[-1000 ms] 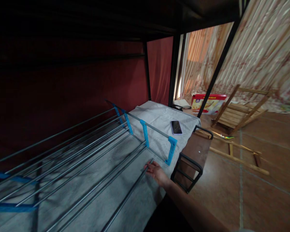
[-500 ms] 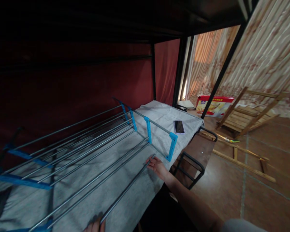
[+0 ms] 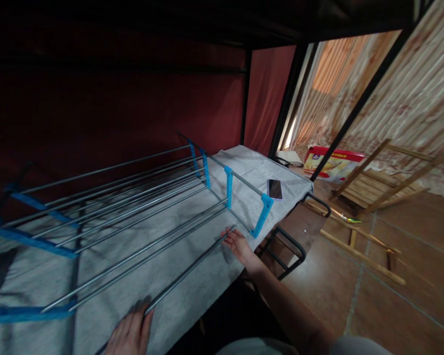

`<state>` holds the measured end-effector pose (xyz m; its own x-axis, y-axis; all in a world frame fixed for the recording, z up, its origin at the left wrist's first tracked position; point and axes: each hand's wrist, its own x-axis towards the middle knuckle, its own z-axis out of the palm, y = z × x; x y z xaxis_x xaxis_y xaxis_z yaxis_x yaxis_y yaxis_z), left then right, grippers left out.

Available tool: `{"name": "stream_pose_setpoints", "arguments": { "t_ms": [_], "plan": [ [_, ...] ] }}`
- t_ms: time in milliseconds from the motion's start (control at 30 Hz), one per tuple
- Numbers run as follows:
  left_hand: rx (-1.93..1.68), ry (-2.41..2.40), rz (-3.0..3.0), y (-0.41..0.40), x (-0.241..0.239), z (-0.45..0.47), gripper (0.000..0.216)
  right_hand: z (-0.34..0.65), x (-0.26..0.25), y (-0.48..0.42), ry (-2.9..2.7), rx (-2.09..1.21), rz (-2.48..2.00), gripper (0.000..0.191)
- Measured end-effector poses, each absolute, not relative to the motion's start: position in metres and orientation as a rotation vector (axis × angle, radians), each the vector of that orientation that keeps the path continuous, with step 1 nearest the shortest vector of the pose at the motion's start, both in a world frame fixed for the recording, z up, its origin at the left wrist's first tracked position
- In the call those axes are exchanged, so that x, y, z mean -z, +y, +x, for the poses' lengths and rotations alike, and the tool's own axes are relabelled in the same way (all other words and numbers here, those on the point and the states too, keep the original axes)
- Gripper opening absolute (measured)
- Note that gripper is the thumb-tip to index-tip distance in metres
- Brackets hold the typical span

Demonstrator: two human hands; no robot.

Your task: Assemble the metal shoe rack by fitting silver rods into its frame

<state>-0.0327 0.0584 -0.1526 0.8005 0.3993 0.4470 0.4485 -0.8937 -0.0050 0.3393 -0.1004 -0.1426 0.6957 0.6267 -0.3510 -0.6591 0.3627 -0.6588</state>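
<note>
A loose grey metal rod (image 3: 188, 273) slants across the grey bed sheet (image 3: 192, 315), held between my hands. My left hand (image 3: 131, 328) is closed around its lower part at the bottom of the view, where the fingers partly hide it. The fingertips of my right hand (image 3: 239, 244) pinch the rod close to its upper right end. Beside it lies a rack of metal rods joined by blue plastic brackets (image 3: 229, 187). The nearest blue bracket (image 3: 261, 217) stands just beyond my right hand. The rod's right end is apart from that bracket.
A phone (image 3: 275, 189) lies on the sheet behind the rack. At the bed's right edge stands a brown seat with black metal rails (image 3: 286, 244). A red and yellow box (image 3: 329, 162), a wooden chair (image 3: 381, 182) and a wooden frame (image 3: 362, 251) are on the tiled floor.
The view has shifted, and more of my left hand and the lower rod shows. Both hands keep their hold on the rod. The rack stays on the bed.
</note>
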Motion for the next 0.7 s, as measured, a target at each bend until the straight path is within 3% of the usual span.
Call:
{"name": "stream_pose_setpoints", "arguments": {
  "t_ms": [467, 700],
  "plan": [
    [0.642, -0.443, -2.794, 0.049, 0.14, -0.036, 0.041, 0.345, 0.134, -0.114, 0.07, -0.739, -0.999, 0.033],
    [0.677, -0.684, -2.816, 0.047, 0.155, -0.048, 0.043, 0.345, 0.14, -0.117, 0.13, -0.678, -1.071, 0.046]
  ]
}}
